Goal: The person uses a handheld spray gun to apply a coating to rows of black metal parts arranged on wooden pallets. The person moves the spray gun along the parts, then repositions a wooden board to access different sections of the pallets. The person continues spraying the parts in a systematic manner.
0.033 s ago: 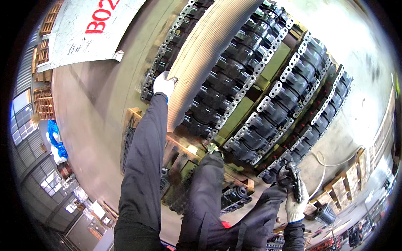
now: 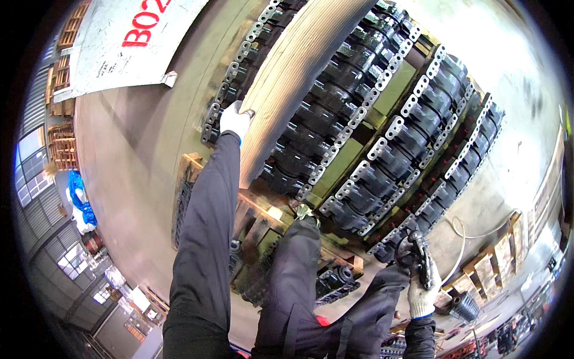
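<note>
My left hand (image 2: 235, 120), in a white glove, is closed on the left edge of a tan, ribbed sheet like corrugated cardboard (image 2: 293, 72), its thumb over the face. The sheet stands tilted across rows of glossy black metal parts (image 2: 326, 128) with pale drilled flanges. At the lower right my right hand (image 2: 423, 294), gloved too, is wrapped round a black hand tool (image 2: 423, 260); its exact kind I cannot make out. That tool is beside my knee, close to the near end of the rightmost row of black parts (image 2: 445, 197).
Under the rows lie wooden pallets (image 2: 263, 209), near my legs. A pale hose (image 2: 461, 239) curls over the floor at right, beside another wooden pallet (image 2: 481, 272). A large white panel with red marking (image 2: 113, 66) stands at upper left, with stacked pallets (image 2: 61, 146) behind.
</note>
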Demonstrator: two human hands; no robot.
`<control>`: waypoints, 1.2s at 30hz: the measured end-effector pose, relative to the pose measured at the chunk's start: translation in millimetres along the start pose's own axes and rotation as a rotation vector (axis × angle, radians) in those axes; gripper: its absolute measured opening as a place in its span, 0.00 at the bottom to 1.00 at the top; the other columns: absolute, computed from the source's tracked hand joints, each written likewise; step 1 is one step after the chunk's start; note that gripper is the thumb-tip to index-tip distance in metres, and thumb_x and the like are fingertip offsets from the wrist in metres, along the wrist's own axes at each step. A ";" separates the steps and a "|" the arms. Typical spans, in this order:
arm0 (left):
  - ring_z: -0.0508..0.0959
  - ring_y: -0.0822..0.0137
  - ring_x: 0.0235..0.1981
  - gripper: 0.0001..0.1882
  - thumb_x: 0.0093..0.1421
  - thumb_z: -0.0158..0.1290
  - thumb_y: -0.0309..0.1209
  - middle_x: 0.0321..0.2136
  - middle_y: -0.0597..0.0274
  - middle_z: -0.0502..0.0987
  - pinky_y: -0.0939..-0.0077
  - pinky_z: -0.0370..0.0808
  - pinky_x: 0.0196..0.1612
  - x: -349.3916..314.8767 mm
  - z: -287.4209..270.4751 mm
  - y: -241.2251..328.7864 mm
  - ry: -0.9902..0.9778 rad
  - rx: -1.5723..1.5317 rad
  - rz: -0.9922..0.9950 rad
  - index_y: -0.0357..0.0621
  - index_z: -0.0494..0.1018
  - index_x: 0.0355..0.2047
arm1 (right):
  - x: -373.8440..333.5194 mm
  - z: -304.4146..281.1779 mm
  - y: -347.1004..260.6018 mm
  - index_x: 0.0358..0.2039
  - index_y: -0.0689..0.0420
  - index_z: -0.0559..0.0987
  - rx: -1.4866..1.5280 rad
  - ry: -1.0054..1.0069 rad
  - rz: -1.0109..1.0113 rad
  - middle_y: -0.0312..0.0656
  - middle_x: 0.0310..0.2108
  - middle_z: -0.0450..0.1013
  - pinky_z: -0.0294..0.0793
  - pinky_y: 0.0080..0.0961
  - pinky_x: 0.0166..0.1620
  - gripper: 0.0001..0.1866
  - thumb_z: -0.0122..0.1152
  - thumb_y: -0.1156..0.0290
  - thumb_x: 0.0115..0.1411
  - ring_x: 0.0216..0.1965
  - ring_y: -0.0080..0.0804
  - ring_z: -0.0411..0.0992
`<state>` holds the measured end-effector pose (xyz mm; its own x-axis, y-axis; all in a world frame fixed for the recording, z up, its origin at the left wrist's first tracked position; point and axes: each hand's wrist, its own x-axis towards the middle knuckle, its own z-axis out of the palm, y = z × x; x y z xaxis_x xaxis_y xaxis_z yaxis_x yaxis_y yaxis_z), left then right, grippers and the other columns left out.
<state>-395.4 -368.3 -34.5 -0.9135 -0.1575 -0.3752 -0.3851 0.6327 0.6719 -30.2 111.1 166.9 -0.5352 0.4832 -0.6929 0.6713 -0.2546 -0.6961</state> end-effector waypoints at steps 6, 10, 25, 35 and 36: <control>0.80 0.59 0.43 0.22 0.55 0.60 0.28 0.42 0.47 0.80 0.72 0.73 0.48 19.7 4.1 -36.6 0.023 0.113 0.025 0.32 0.73 0.49 | 3.5 -7.5 13.5 0.47 0.64 0.75 -0.580 -0.077 -0.229 0.34 0.36 0.74 0.71 0.19 0.41 0.13 0.57 0.78 0.62 0.37 0.21 0.69; 0.78 0.55 0.49 0.25 0.55 0.60 0.30 0.47 0.44 0.78 0.70 0.71 0.53 12.3 9.2 -30.1 0.015 0.082 -0.038 0.31 0.71 0.52 | 6.8 -0.1 20.0 0.46 0.63 0.75 -0.584 -0.052 -0.319 0.30 0.31 0.71 0.66 0.16 0.31 0.12 0.57 0.78 0.62 0.29 0.16 0.65; 0.75 0.51 0.53 0.26 0.55 0.59 0.32 0.50 0.43 0.76 0.67 0.69 0.57 19.1 8.8 -24.0 0.067 0.226 0.079 0.34 0.71 0.54 | 11.0 -7.9 24.7 0.54 0.68 0.72 -0.150 -0.025 0.049 0.46 0.51 0.73 0.73 0.27 0.54 0.18 0.46 0.83 0.63 0.48 0.30 0.72; 0.78 0.53 0.49 0.25 0.56 0.58 0.31 0.47 0.44 0.78 0.68 0.71 0.53 14.0 22.5 -28.9 0.160 0.383 0.135 0.34 0.71 0.53 | 10.9 16.4 1.2 0.55 0.67 0.71 -0.604 -0.089 -0.079 0.42 0.46 0.75 0.72 0.21 0.48 0.19 0.54 0.80 0.63 0.44 0.26 0.72; 0.78 0.52 0.48 0.25 0.56 0.57 0.32 0.47 0.45 0.78 0.67 0.72 0.52 15.1 20.5 -31.7 0.139 0.418 0.155 0.35 0.71 0.53 | 14.3 18.3 -1.3 0.55 0.66 0.72 -0.564 -0.076 -0.039 0.42 0.44 0.76 0.72 0.21 0.47 0.19 0.55 0.79 0.63 0.43 0.25 0.72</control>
<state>-394.3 -375.1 -74.6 -0.9760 -0.1196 -0.1822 -0.1831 0.9033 0.3879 -48.2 103.0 154.4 -0.5866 0.4167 -0.6945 0.8089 0.2590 -0.5279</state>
